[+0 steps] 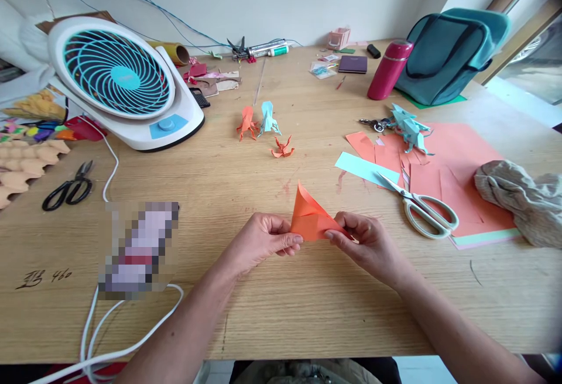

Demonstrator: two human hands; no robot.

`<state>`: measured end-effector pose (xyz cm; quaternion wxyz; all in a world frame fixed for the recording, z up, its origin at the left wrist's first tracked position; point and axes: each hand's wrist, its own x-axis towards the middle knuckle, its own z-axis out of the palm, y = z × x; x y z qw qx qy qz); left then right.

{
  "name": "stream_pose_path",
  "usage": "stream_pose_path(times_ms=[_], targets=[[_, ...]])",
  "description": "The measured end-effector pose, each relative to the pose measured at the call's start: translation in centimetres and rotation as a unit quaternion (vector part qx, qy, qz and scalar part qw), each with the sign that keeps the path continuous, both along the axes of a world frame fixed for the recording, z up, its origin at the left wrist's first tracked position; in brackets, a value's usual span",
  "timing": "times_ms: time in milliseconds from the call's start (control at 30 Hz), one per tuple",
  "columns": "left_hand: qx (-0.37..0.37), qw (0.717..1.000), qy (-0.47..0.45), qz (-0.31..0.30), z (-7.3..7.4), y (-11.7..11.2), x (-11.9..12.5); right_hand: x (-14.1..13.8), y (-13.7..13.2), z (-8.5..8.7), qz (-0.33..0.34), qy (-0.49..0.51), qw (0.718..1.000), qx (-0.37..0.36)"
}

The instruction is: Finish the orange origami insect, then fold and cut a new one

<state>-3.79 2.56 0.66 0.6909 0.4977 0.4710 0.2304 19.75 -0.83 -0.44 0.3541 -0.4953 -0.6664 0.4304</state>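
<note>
Matt folded paper (311,227), smooth wood-grained tabletop (307,302), glossy flask (389,74), rough cloth (527,196), shiny metal scissor blades (398,188).

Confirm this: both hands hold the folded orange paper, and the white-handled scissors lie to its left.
Wrong side: the head view shows the white-handled scissors to the right of the folded orange paper. The left hand and right hand do hold it.

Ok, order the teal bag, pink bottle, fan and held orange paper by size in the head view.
1. Fan
2. Teal bag
3. Held orange paper and pink bottle: too alike to rank; the paper is nearer.
</note>
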Motion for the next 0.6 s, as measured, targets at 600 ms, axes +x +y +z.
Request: stream_pose_path(times_ms=[600], targets=[[0.041,0.998,-0.003,-0.045,0.22,0.17,-0.26,0.02,-0.32,0.39,0.034,-0.025,0.999,0.012]])
